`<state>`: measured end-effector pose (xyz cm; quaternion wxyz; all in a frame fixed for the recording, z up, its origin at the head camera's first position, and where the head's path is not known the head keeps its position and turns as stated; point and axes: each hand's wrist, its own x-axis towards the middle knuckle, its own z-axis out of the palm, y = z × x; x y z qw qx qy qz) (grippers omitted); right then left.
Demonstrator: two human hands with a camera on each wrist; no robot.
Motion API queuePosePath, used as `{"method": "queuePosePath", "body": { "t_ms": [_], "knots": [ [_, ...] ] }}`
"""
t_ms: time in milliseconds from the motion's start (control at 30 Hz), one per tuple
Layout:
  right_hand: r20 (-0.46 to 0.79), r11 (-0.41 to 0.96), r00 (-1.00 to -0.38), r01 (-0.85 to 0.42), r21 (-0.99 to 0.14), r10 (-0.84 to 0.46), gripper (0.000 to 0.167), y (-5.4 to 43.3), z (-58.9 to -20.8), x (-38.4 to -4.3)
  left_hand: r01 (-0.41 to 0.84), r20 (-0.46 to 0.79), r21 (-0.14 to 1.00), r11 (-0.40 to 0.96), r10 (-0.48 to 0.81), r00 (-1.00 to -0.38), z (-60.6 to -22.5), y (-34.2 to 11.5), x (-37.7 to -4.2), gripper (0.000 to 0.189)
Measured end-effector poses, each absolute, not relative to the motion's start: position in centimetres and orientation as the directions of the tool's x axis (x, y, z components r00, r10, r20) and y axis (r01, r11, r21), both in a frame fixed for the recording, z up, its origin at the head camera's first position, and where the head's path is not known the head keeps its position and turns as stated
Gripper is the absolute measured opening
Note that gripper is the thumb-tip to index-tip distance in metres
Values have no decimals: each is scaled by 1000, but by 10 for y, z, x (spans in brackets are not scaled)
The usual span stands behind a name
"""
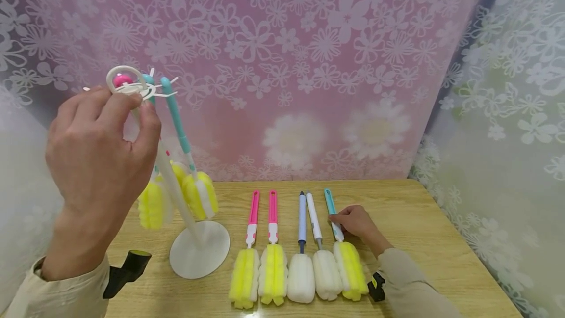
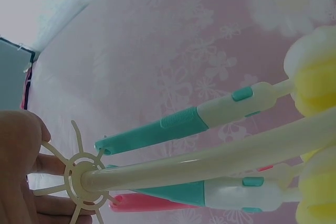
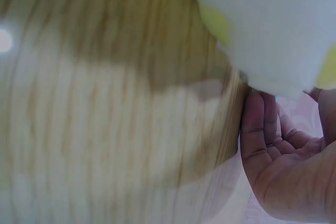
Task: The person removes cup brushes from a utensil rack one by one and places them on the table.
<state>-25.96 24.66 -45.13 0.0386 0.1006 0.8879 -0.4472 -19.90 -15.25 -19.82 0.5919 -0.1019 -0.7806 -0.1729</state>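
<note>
My left hand (image 1: 99,146) grips the hooked top (image 2: 84,184) of a white stand (image 1: 174,185), thumb and fingers around its spoked ring. Two teal-handled sponge brushes (image 1: 176,117) and a pink-handled one (image 2: 152,203) hang from the spokes, yellow-and-white sponge heads down. On the table, my right hand (image 1: 357,222) pinches the handle of a teal sponge brush (image 1: 350,269), the rightmost in a row. In the right wrist view its sponge head (image 3: 262,35) covers the fingertips.
Left of that brush lie a white-handled sponge brush (image 1: 327,274), a lilac-handled one (image 1: 301,278) and two pink-handled ones (image 1: 272,274), handles pointing away. The stand's round white base (image 1: 185,261) sits on the wooden table (image 1: 423,249). Flowered curtains (image 1: 287,63) rise behind and beside it.
</note>
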Motion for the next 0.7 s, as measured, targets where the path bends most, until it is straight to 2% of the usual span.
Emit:
{"method": "queuePosePath", "body": {
  "t_ms": [433,700],
  "knots": [
    [-172,576,-974,224,-786,145,24,239,-451,-257,384,966,127,915,-26,-257,-197,-153,-197,42],
    [-199,563,-976,211,-799,82,29,242,-447,-257,390,963,139,910,-33,-266,-196,-155,-196,42]
  ]
}}
